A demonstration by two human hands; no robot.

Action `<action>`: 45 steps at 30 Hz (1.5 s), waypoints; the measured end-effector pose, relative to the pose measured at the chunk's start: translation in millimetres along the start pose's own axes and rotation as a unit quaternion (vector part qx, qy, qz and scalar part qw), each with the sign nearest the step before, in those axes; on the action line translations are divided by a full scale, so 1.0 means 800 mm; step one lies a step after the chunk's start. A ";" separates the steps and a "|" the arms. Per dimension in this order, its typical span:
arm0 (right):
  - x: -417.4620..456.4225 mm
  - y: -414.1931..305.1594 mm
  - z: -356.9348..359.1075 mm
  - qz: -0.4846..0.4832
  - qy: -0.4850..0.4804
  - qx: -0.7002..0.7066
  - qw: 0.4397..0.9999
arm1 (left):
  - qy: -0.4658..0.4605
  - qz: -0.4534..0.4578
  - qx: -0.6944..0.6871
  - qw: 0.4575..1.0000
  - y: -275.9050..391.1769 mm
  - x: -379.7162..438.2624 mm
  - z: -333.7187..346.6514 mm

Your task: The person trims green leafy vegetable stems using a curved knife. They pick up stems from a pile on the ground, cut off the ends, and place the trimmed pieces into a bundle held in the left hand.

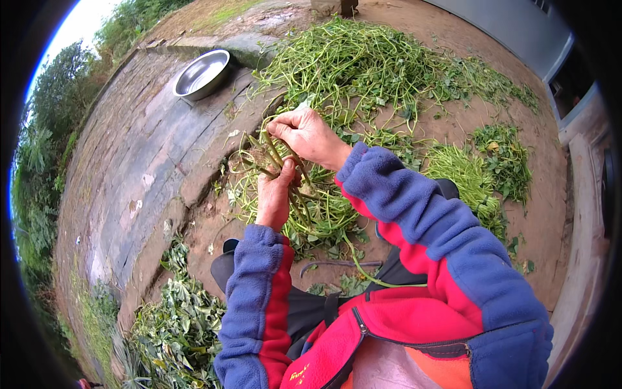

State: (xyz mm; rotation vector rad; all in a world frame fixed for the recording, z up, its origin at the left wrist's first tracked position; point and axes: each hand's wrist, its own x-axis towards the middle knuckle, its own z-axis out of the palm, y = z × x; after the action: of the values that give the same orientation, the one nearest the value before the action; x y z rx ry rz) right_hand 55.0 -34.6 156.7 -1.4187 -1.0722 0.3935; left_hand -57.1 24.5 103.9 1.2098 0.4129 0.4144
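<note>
My left hand [277, 192] is closed round a small bunch of thick green-brown plant stems [272, 150], the thumb pressed across them. Just above and to the right, my right hand [308, 136] pinches at the upper part of the same stems with thumb and forefinger. Pale thin roots or fibres hang at the bunch's left side. Below my hands a loose heap of green vine stems [320, 219] lies on the ground between my knees. One long stem [359, 267] runs from it to my jacket. A thin curved dark tool or stick [340, 263] lies on the soil.
A large tangled pile of leafy vines [359, 63] lies ahead. Tied green stems [466, 180] and a leafy bunch [503, 158] are at the right. Stripped leaves [180, 321] lie at the lower left. A metal basin [201, 75] stands tilted on the paving beyond a stone edge [204, 175].
</note>
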 end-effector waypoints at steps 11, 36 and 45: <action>0.008 0.004 -0.003 0.021 -0.018 0.076 0.997 | 0.025 0.045 -0.021 0.998 0.008 0.006 -0.016; -0.107 0.093 0.000 0.126 -0.130 -0.112 0.977 | 0.177 0.048 -0.149 0.972 0.024 0.018 -0.078; -0.122 0.141 0.038 -0.097 -0.078 -0.106 0.987 | 0.010 0.271 0.343 0.899 -0.023 -0.031 0.046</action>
State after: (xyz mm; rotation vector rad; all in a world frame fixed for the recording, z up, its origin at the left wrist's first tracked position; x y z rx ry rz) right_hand 22.7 -71.7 12.9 -1.4724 -1.4001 0.2571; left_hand -57.5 -23.4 99.9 2.0254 0.2310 0.8010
